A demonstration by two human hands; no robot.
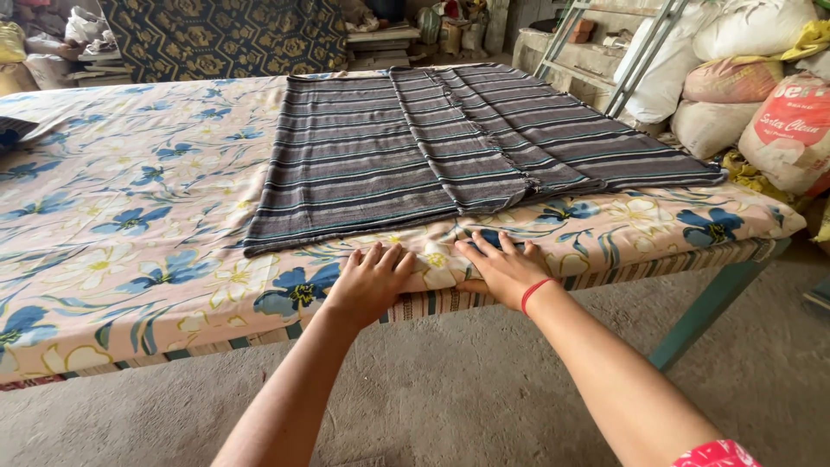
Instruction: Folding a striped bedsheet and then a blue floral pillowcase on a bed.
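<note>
A grey striped cloth [415,156] lies flat on a bed covered with a floral sheet [130,216], its right part folded over the middle. My left hand [372,278] rests palm down on the sheet at the bed's near edge, just below the cloth's front hem. My right hand [506,268], with a red band on the wrist, lies flat beside it, fingers spread and pointing toward the cloth. Neither hand holds anything.
Filled sacks [752,95] are stacked at the right of the bed. A metal ladder [640,60] leans at the back right. A dark patterned cloth [225,35] hangs behind the bed. Bare concrete floor [458,389] lies under my arms.
</note>
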